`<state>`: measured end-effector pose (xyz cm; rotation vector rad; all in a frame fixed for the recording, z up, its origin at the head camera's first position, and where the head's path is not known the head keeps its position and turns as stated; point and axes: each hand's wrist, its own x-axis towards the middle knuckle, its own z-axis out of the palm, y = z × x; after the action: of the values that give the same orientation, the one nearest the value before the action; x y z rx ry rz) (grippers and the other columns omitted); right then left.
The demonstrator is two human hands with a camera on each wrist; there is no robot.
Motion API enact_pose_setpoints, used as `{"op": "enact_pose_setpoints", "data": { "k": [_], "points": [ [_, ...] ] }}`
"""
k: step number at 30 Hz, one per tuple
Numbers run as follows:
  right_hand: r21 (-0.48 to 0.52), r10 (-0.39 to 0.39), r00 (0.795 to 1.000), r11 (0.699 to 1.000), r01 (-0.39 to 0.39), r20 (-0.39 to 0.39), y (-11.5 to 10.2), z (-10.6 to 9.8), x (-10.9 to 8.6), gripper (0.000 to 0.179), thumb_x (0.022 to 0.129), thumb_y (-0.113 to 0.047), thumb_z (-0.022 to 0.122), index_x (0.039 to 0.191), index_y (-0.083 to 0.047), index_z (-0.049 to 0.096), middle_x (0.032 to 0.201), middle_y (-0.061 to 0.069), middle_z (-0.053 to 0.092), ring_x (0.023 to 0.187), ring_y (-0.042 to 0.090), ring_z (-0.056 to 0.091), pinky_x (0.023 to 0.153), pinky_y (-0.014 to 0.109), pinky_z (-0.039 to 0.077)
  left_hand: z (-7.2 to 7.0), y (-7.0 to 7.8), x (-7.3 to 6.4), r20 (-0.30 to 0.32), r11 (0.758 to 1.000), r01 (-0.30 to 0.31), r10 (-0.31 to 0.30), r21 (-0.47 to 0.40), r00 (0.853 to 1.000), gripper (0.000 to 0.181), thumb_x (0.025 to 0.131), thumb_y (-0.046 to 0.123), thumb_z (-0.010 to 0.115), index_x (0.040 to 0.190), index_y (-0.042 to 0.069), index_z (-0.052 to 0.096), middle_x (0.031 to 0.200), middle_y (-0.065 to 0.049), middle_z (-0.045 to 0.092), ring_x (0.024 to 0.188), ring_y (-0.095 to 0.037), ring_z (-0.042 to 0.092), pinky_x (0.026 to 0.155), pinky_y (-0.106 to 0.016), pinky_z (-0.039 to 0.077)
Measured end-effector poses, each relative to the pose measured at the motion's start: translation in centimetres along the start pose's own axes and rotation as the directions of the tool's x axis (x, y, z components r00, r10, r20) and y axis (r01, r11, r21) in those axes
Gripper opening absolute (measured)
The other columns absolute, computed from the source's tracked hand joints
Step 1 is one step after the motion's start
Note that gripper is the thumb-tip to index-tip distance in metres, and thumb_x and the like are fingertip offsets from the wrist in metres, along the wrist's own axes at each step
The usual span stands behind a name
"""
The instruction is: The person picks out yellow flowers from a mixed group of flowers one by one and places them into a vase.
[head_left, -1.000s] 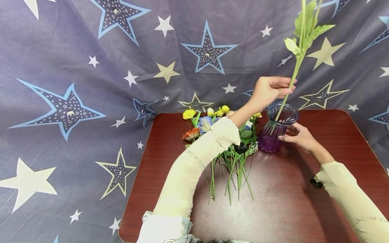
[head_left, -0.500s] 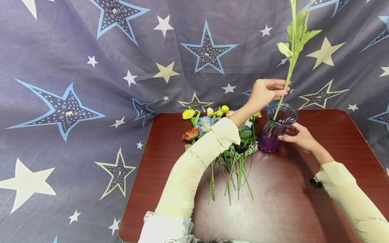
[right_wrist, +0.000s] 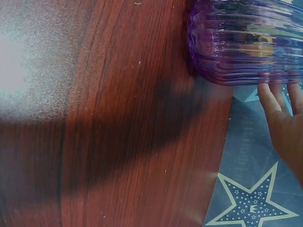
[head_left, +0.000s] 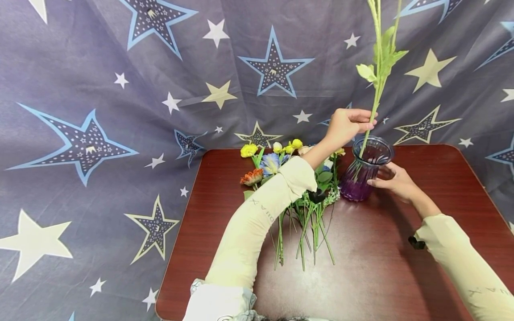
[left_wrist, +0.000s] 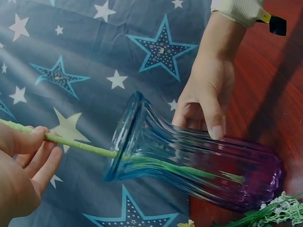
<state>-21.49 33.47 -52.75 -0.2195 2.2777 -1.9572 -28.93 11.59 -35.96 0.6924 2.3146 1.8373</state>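
My left hand (head_left: 346, 127) pinches a green flower stem (head_left: 379, 91) between thumb and fingers, above the vase. Leaves grow partway up the stem, and its top runs out of the head view. The stem's lower end is inside a ribbed glass vase (head_left: 357, 189), clear bluish at the flared rim and purple at the base. In the left wrist view the cut tip (left_wrist: 233, 177) shows through the glass, short of the bottom. My right hand (head_left: 396, 182) holds the upright vase from its right side, thumb in front and fingers partly hidden behind it.
Left of the vase lies a bunch of artificial flowers (head_left: 271, 163), yellow, blue, orange and white, partly under my left forearm. Their stems (head_left: 304, 236) point toward the front of the reddish-brown table (head_left: 373, 267). A star-patterned cloth (head_left: 160, 111) hangs behind.
My left hand has moved left and slightly down with the stem, which now leans less to the right. The vase and my right hand have stayed in place.
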Motion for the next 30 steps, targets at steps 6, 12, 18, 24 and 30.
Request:
{"op": "enact_pose_setpoints", "data": {
  "k": [6, 12, 18, 24, 30],
  "points": [
    [0.029, 0.003, 1.0, 1.0, -0.003, 0.003, 0.1, 0.0, 0.0, 0.067, 0.087, 0.009, 0.073, 0.145, -0.017, 0.051, 0.118, -0.026, 0.065, 0.107, -0.008, 0.062, 0.084, 0.014, 0.057, 0.1, -0.7, -0.2, -0.009, 0.996, -0.014, 0.015, 0.089, 1.0, 0.023, 0.09, 0.01, 0.078, 0.111, 0.003, 0.078, 0.103, -0.008, 0.08, 0.085, -0.005, 0.075, 0.071, -0.01, 0.056],
    [0.062, -0.012, 1.0, 0.998, 0.011, 0.013, 0.1, 0.0, -0.1, 0.065, 0.087, 0.012, 0.072, 0.142, -0.016, 0.052, 0.119, -0.025, 0.066, 0.107, -0.009, 0.063, 0.084, 0.013, 0.057, 0.2, -1.1, -0.1, -0.009, 0.986, -0.032, 0.034, 0.165, 0.999, 0.024, 0.091, 0.012, 0.078, 0.113, 0.005, 0.078, 0.103, -0.006, 0.08, 0.086, -0.004, 0.075, 0.072, -0.008, 0.054],
    [0.041, 0.01, 1.0, 0.999, -0.01, 0.007, -0.1, 0.1, -0.1, 0.065, 0.087, 0.01, 0.073, 0.142, -0.016, 0.051, 0.117, -0.026, 0.065, 0.106, -0.009, 0.063, 0.084, 0.013, 0.056, 0.3, -1.5, -0.2, -0.001, 0.98, -0.054, 0.055, 0.192, 0.998, 0.025, 0.091, 0.012, 0.078, 0.115, 0.005, 0.078, 0.104, -0.005, 0.08, 0.086, -0.004, 0.075, 0.073, -0.007, 0.054],
    [0.042, 0.016, 1.0, 0.999, -0.017, 0.006, -0.2, 0.0, -0.2, 0.065, 0.087, 0.009, 0.073, 0.143, -0.015, 0.05, 0.117, -0.026, 0.065, 0.106, -0.009, 0.063, 0.084, 0.013, 0.057, 0.2, -1.8, -0.1, 0.011, 0.973, -0.064, 0.063, 0.222, 0.998, 0.025, 0.092, 0.013, 0.077, 0.115, 0.006, 0.078, 0.104, -0.004, 0.08, 0.086, -0.003, 0.074, 0.07, -0.007, 0.052],
    [0.03, 0.016, 1.0, 0.999, -0.016, 0.005, -0.2, 0.1, -0.2, 0.065, 0.088, 0.008, 0.073, 0.143, -0.016, 0.05, 0.117, -0.028, 0.064, 0.106, -0.01, 0.062, 0.084, 0.013, 0.056, 0.4, -2.2, -0.1, 0.017, 0.96, -0.07, 0.068, 0.269, 0.998, 0.024, 0.093, 0.014, 0.076, 0.115, 0.008, 0.078, 0.104, -0.003, 0.08, 0.086, -0.002, 0.074, 0.071, -0.006, 0.052]
  ]
}}
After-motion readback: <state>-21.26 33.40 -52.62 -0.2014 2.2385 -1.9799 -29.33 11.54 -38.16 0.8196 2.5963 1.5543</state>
